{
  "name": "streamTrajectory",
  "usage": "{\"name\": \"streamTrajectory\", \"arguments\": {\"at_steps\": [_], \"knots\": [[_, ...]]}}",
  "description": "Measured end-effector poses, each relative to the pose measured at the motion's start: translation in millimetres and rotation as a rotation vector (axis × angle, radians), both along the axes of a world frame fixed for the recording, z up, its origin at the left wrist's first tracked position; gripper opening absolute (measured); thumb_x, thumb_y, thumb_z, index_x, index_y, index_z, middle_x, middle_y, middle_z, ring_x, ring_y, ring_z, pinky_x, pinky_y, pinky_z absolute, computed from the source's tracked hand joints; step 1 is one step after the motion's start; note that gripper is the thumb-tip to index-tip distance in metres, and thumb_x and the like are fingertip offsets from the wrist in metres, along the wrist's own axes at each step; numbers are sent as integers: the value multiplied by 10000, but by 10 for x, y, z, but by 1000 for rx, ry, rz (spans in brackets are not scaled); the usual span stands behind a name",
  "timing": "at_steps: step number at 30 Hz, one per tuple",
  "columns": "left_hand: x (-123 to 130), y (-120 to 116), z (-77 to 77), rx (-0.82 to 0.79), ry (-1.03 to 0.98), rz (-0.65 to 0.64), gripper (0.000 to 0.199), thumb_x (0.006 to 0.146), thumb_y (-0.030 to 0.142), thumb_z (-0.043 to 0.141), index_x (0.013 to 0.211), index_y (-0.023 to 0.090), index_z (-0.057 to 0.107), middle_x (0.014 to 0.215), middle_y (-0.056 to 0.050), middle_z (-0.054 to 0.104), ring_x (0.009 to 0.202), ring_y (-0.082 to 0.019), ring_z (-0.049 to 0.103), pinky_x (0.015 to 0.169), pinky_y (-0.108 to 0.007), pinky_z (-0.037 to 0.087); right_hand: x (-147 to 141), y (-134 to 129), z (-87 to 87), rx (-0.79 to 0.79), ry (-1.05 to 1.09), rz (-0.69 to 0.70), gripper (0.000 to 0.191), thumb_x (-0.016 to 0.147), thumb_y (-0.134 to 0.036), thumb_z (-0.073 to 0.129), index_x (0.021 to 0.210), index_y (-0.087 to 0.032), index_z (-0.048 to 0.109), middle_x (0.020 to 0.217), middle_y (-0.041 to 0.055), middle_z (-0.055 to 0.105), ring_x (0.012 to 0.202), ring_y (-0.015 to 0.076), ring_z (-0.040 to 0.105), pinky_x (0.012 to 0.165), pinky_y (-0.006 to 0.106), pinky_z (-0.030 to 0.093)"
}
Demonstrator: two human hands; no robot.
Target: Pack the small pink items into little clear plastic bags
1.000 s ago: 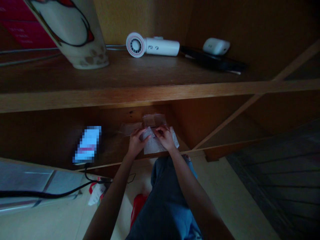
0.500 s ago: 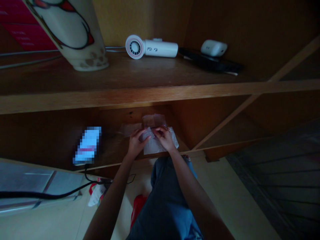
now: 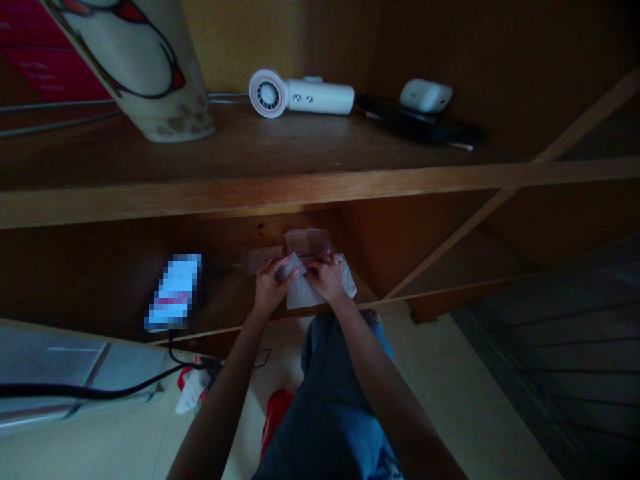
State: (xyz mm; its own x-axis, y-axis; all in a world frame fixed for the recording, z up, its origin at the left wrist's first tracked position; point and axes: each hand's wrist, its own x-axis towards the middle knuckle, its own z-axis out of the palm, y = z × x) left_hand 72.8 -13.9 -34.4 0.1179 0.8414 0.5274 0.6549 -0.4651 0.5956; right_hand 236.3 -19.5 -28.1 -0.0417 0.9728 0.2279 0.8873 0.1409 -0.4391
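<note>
My left hand (image 3: 269, 288) is closed on a small clear plastic bag (image 3: 291, 267), thumb and fingers pinching its left side. My right hand (image 3: 327, 279) is closed at the bag's right edge, its fingertips pressed together there. Whether anything is inside the bag is too small to tell. Under and behind the hands lie more clear bags: a stack (image 3: 307, 239) at the back, a flat one (image 3: 263, 256) to the left. A whitish sheet or bag (image 3: 304, 295) rests below, and a crinkled plastic piece (image 3: 347, 276) shows right of my right hand.
On the lower shelf, left, stands a lit phone (image 3: 175, 292), its screen blurred. A black cable (image 3: 100, 392) runs below it. The upper shelf board (image 3: 320, 189) overhangs, holding a patterned cup (image 3: 150, 73), a white handheld fan (image 3: 303, 95) and a white earbud case (image 3: 426, 95) on a dark object.
My right hand's fingers have drawn in and curled more at the bag's edge. The bag has tilted slightly; my left hand keeps its pinch nearly in place.
</note>
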Motion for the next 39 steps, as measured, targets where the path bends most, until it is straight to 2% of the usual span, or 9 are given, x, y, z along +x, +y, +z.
{"name": "streamTrajectory", "arguments": {"at_steps": [16, 21, 24, 27, 33, 39], "knots": [[-2, 8, -16, 17, 6, -1, 316, 746, 349, 617, 1033, 215, 616, 977, -56, 642, 920, -199, 573, 848, -357, 448, 18, -10, 11, 11, 10, -39, 150, 778, -271, 547, 807, -259, 694, 1030, 36, 590, 1019, 241, 401, 842, 356, 279], [5, 1, 13, 10, 10, -8, 314, 747, 349, 619, 1029, 211, 616, 978, -59, 647, 917, -201, 579, 848, -360, 455, 59, 35, -19, 52, 269, -13, 147, 788, -265, 533, 809, -239, 677, 922, 24, 639, 922, 192, 515, 848, 333, 337], [5, 0, 15, 6, 9, -25, 323, 748, 360, 615, 1033, 208, 612, 985, -60, 647, 917, -202, 578, 845, -362, 458, 98, 61, -63, 20, 559, 70, 153, 796, -269, 517, 830, -216, 656, 827, 14, 661, 764, 148, 580, 745, 277, 414], [2, 1, 3, -5, 11, -61, 332, 748, 361, 613, 1045, 212, 607, 998, -59, 645, 921, -200, 579, 845, -360, 462, 106, 62, -73, -23, 754, 149, 136, 774, -260, 538, 824, -202, 650, 789, 14, 668, 715, 138, 600, 684, 252, 445], [1, -10, 3, -9, 6, -82, 339, 736, 347, 627, 1052, 226, 604, 975, -54, 645, 903, -195, 583, 825, -351, 474, 63, 56, -43, -61, 802, 217, 84, 721, -206, 584, 759, -190, 657, 802, 27, 669, 746, 144, 604, 707, 267, 455], [4, -11, 5, -18, -12, -94, 332, 741, 351, 622, 1043, 213, 607, 988, -63, 643, 920, -196, 581, 838, -360, 473, 69, 70, -62, -24, 774, 227, 95, 743, -243, 576, 717, -187, 648, 748, 18, 649, 712, 136, 584, 679, 250, 444]]}}
